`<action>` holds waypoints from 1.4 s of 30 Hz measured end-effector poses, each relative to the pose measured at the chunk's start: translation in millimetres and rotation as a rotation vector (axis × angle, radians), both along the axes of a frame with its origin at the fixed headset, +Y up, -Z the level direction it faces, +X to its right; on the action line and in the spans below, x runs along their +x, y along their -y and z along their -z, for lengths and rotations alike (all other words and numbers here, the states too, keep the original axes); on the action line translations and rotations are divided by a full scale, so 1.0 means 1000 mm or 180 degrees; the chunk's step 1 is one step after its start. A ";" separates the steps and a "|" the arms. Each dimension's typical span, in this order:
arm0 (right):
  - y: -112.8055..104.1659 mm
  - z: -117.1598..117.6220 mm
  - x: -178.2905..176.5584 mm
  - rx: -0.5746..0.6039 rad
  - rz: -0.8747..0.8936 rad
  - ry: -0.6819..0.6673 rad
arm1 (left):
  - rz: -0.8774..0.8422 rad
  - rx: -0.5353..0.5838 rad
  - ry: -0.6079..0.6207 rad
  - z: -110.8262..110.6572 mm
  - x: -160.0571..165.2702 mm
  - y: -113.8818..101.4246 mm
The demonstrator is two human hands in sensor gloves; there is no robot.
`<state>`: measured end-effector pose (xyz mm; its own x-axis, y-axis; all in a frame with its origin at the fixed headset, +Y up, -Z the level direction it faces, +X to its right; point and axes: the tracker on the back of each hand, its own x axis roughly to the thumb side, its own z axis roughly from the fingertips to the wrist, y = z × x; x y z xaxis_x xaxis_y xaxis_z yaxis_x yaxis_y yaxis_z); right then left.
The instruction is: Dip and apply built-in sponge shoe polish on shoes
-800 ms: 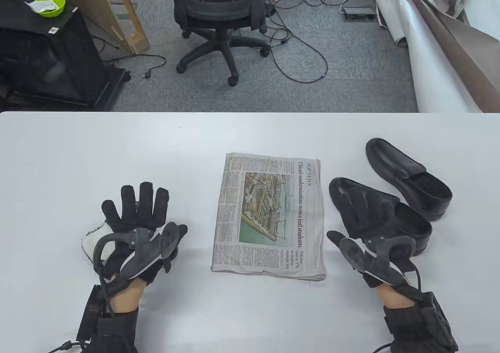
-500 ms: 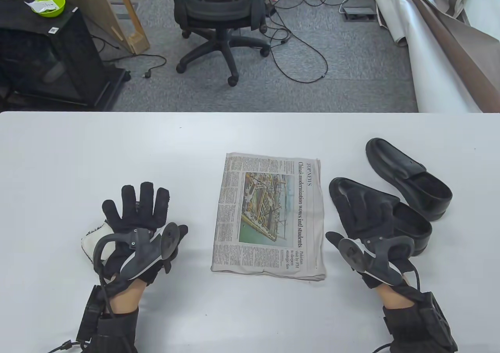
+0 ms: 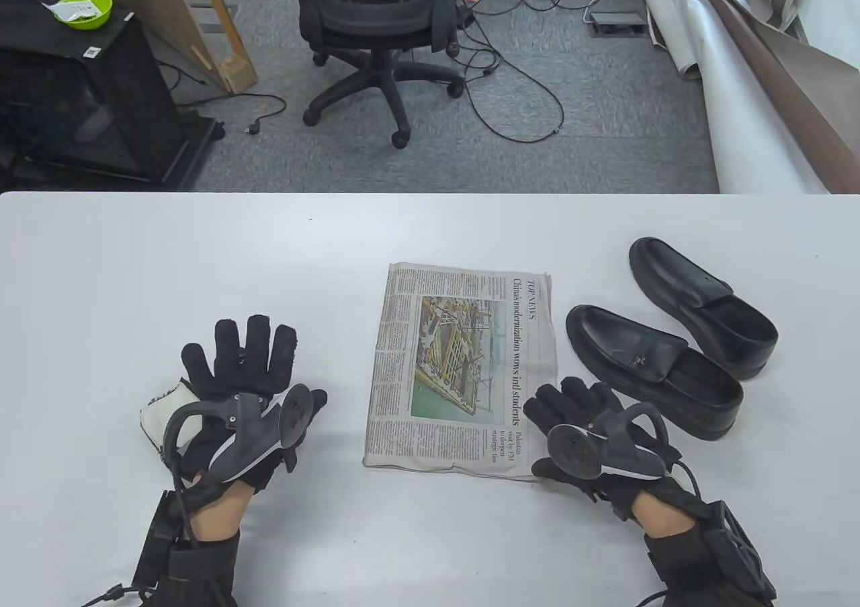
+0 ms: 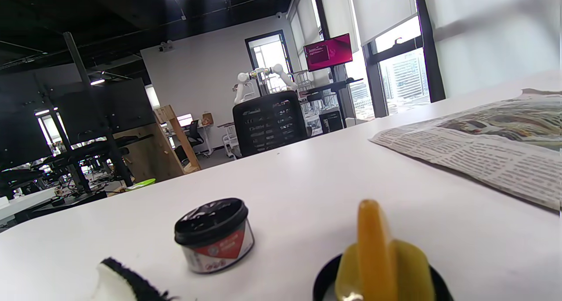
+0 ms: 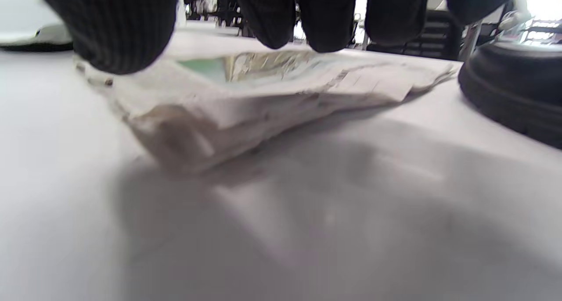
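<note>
Two black loafers lie at the right of the white table: the near shoe point(image 3: 655, 368) and the far shoe point(image 3: 702, 304). My right hand point(image 3: 571, 402) is open beside the near shoe, fingers over the near right corner of the folded newspaper point(image 3: 463, 368). In the right wrist view my fingertips point(image 5: 320, 20) hang just above that newspaper corner point(image 5: 263, 99). My left hand point(image 3: 242, 358) is open with fingers spread and holds nothing. It hides the polish in the table view. The left wrist view shows a black-lidded polish tin point(image 4: 214, 235) and a yellow sponge applicator point(image 4: 380, 257) standing on the table.
A white cloth with a dark edge point(image 3: 156, 413) lies under my left hand's outer side; it also shows in the left wrist view point(image 4: 116, 283). An office chair point(image 3: 376, 22) and cables are on the floor beyond the table's far edge point(image 3: 430, 193).
My right hand has come off the near shoe and moved left and toward me, to the newspaper's near right corner. My left hand has shifted slightly right.
</note>
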<state>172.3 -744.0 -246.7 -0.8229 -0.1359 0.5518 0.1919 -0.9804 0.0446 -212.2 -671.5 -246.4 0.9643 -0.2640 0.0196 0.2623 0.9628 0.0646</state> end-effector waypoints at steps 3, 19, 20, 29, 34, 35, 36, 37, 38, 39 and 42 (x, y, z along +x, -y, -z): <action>0.009 0.000 -0.007 -0.0114 -0.0152 -0.0089 | 0.0047 -0.0018 0.0066 0.000 0.007 0.002; -0.027 -0.007 -0.010 0.0831 0.0811 0.0026 | -0.0292 -0.0572 0.0886 -0.010 0.058 0.016; -0.033 -0.010 -0.010 0.0936 0.0945 0.0058 | -0.0378 -0.0626 0.1048 -0.013 0.066 0.017; -0.062 -0.026 -0.018 0.1070 0.1650 0.0243 | -0.0874 -0.0449 0.1663 -0.032 0.116 0.022; -0.068 -0.028 -0.016 0.1072 0.1834 0.0260 | -0.0499 -0.0088 0.1445 -0.033 0.119 0.018; -0.068 -0.028 -0.016 0.1073 0.1875 0.0264 | -0.0562 -0.0108 0.1364 -0.030 0.117 0.018; -0.067 -0.028 -0.015 0.1049 0.1897 0.0270 | -0.0608 -0.0119 0.1345 -0.029 0.116 0.018; -0.067 -0.027 -0.015 0.0953 0.1952 0.0216 | -0.0665 -0.0047 0.1282 -0.027 0.114 0.018; -0.066 -0.027 -0.015 0.0874 0.1992 0.0194 | -0.0636 0.0023 0.1190 -0.026 0.113 0.017; -0.066 -0.027 -0.014 0.0856 0.1986 0.0196 | -0.0580 0.0160 0.1156 -0.025 0.111 0.015; -0.072 -0.028 -0.004 0.0919 0.1918 0.0099 | -0.0645 0.0609 0.0884 -0.023 0.099 0.006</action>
